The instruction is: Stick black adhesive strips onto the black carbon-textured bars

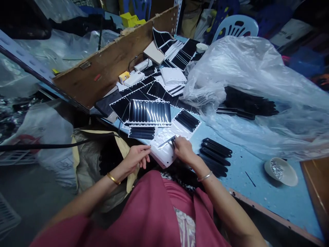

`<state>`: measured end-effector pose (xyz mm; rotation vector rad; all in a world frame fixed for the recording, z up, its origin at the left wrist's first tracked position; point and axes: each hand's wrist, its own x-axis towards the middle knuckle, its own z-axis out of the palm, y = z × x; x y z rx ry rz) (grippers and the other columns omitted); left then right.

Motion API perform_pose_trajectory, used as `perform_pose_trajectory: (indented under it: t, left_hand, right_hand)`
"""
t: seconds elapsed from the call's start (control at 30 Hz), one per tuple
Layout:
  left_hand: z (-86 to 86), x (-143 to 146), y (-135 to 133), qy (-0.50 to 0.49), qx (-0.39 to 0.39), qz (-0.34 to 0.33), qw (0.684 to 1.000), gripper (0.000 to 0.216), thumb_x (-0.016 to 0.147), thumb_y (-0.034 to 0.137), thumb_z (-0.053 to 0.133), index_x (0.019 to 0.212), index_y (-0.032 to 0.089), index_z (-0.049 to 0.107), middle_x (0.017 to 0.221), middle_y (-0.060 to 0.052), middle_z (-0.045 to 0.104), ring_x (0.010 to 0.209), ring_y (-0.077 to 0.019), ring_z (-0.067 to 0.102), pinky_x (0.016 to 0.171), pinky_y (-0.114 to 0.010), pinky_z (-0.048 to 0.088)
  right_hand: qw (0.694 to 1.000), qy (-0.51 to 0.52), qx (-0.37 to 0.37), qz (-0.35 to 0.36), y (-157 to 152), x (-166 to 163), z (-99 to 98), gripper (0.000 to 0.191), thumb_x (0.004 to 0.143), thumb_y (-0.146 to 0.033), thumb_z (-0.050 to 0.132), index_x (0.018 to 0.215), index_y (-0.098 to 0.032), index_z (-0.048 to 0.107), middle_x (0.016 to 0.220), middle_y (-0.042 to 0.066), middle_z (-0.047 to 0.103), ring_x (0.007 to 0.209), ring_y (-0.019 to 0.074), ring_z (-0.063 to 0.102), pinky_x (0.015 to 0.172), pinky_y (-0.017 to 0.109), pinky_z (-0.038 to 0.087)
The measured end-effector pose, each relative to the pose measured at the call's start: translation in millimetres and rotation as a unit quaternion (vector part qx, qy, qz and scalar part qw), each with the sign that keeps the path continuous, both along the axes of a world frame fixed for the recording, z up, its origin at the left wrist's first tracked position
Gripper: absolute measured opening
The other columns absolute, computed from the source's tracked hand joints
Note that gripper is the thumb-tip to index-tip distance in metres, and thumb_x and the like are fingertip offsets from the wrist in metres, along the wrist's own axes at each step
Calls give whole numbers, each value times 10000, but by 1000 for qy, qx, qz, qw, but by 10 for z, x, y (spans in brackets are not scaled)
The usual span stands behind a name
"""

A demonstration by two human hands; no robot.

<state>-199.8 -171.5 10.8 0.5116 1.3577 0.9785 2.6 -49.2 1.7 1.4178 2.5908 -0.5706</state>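
My right hand (183,150) is closed around a slim, pointed metal tool (166,142) that looks like tweezers or a blade. Its tip points left over a white sheet (164,155) at the table's near edge. Just left of that sheet, my left hand (137,157) pinches thumb and forefinger together; whatever is between them is too small to make out. Black strips (187,120) lie on the sheet's far part. Beyond my hands rests a glossy sheet of black strips (150,111), with a smaller strip sheet (142,132) below it.
Loose black straps (215,156) lie to the right on the blue table (246,154). A bowl of small metal pieces (289,176) stands farther right. Clear plastic (246,72) covers more black pieces. A wooden board (115,51) borders the left; an open sack (89,164) stands below.
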Motion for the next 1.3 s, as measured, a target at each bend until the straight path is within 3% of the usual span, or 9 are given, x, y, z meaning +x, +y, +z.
perform_pose_trajectory:
  t: [0.17,0.5,0.57,0.67,0.73,0.83,1.0,1.2,1.3]
  left_hand:
    - [52,173,136,69,101,-23,992,350,758,429,705,722,89,626,551,-9,618,341,-66,531,333,-141,293]
    - [182,957,979,-78,169,-142,972,313,629,328,802,744,93,632,517,9,621,314,-43,466,336,-143,290]
    - [223,1062,1011,-108,154,-162,969,312,621,322,809,720,95,620,520,-2,630,319,-52,486,330,-140,275]
    - [279,1237,1021,-135,145,-177,964,309,646,322,804,741,90,624,540,-19,645,344,-79,541,338,-144,303]
    - [298,1355,1032,-139,151,-172,963,307,663,324,801,754,89,625,561,-26,657,355,-93,564,349,-152,340]
    - [297,1494,1073,-126,171,-143,967,304,675,321,805,767,92,627,592,-40,680,392,-124,610,372,-168,400]
    - [258,1622,1156,-123,192,-166,959,249,689,281,805,757,81,673,673,-90,724,590,-193,712,518,-225,540]
    - [183,1650,1245,-135,132,-266,945,351,640,246,826,938,90,726,929,-142,754,705,-209,729,597,-255,562]
    - [142,1621,1308,-102,135,-291,942,423,633,256,820,1012,103,713,930,-141,752,678,-196,713,604,-260,539]
  right_hand:
    - [972,211,-40,-93,141,217,67,323,901,-279,395,586,-213,427,549,7,505,558,140,464,558,264,320]
    - [912,373,-113,-131,-144,690,345,395,845,-443,535,544,-197,471,462,-43,415,466,95,370,476,242,293]
    - [859,437,-208,-169,-209,819,374,369,848,-487,566,655,-174,595,556,-12,558,504,111,493,503,238,389]
    - [724,540,-360,-233,-323,991,355,395,830,-545,606,865,-157,673,737,58,708,554,171,649,507,277,504]
    - [652,583,-404,-268,-400,1100,319,456,827,-590,597,873,-143,675,717,88,727,494,191,661,444,286,513]
    - [599,619,-404,-308,-487,1290,275,472,835,-588,601,854,-125,688,657,98,723,421,179,637,388,262,494]
    - [633,615,-342,-324,-527,1624,198,314,745,-429,765,863,-140,729,674,60,721,457,136,628,424,236,513]
    - [808,501,-157,-267,-460,1944,173,216,767,-393,735,807,-181,740,625,24,693,517,125,623,508,227,507]
    - [837,472,-64,-271,-390,2177,204,206,799,-392,701,839,-194,741,659,27,704,554,140,638,550,245,520]
